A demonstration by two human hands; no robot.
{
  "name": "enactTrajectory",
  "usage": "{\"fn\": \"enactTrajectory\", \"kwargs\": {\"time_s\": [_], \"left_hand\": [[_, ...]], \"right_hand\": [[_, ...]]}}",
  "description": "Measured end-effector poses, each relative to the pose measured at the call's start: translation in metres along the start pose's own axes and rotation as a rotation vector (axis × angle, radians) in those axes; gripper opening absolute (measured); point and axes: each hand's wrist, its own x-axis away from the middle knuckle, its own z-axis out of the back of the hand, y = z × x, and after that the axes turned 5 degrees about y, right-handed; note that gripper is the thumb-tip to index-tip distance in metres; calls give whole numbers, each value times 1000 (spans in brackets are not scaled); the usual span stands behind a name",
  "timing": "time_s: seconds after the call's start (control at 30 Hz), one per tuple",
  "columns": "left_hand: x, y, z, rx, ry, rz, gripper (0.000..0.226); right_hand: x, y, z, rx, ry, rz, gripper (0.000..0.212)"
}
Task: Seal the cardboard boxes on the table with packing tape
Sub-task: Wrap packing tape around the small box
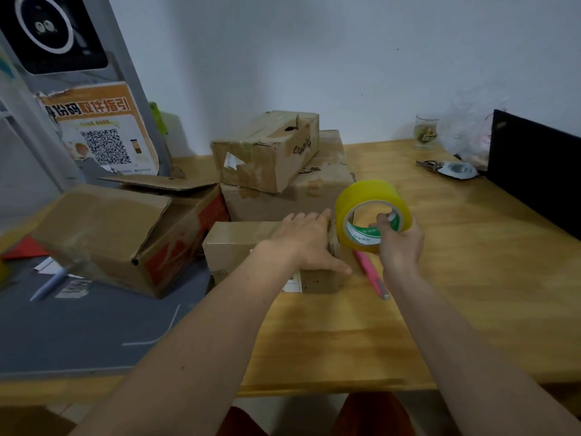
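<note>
Tape (pixel 372 212), a yellow roll, sits in my right hand (pixel 401 243) just right of the small box (pixel 251 243); my fingers curl through its core and grip it, holding it above the table (pixel 471 262). My left hand (pixel 306 243) lies flat on the small box's top, fingers straight and spread, the thumb reaching down its right edge. That box stands near the table's front edge. Just right of it, under the roll, a pink cutter (pixel 372 275) lies on the wood, close to my right wrist. Behind the small box a bigger box (pixel 314 190) sits touching it, and a torn box (pixel 267 149) rests on top of that one. To the left an open box (pixel 125 237) lies tilted on its side on a grey mat (pixel 78 332), flaps loose, crowding the small box's left side. A pen (pixel 50 284) and paper scraps lie on the mat. Far right I see a glass (pixel 425 131), keys (pixel 432 165) and a black screen (pixel 534 171), well apart from my hands. A QR poster (pixel 103 133) leans at the back left.
</note>
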Motion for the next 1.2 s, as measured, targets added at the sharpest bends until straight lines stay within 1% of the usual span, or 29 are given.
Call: {"fn": "enactTrajectory", "kwargs": {"time_s": [0.03,0.07,0.2,0.4,0.5,0.53,0.63,0.67,0.7,0.77,0.8,0.93,1.07,1.13,1.17,1.2], "left_hand": [[-1,-1,-2,-6,0,12,127],[-2,-2,-3,-8,-1,19,126],[0,-2,-2,16,4,22,123],[2,-1,-2,23,6,33,119],[4,-1,0,31,13,31,117],[5,-1,0,36,14,29,116],[6,-1,1,56,8,31,116],[6,-1,1,58,7,34,116],[5,-1,2,58,6,37,116],[3,-1,2,62,-12,42,118],[2,-1,3,62,-23,42,120],[2,-4,5,92,-23,25,120],[9,-3,11,201,59,10,117],[15,-1,25,359,139,-8,116],[18,-1,34,476,188,-20,115],[22,0,43,597,241,-32,113]], "right_hand": [[1,1,1,0,-2,-5,5],[1,3,1,-6,1,-20,5],[2,11,0,-50,17,-79,17],[1,13,5,17,18,3,19],[0,12,5,49,18,8,21],[-1,12,7,58,23,3,25],[-6,17,16,88,52,-22,46],[-8,19,21,101,51,-24,46],[-10,20,25,118,44,-22,39],[-11,18,30,148,28,-7,14],[-12,16,31,149,22,-3,8],[-11,10,30,154,-5,-6,6],[-8,-1,32,143,-24,-16,3],[-10,-18,28,114,-45,4,2],[-12,-30,25,94,-42,14,9],[-13,-43,21,71,-35,37,22]]}}
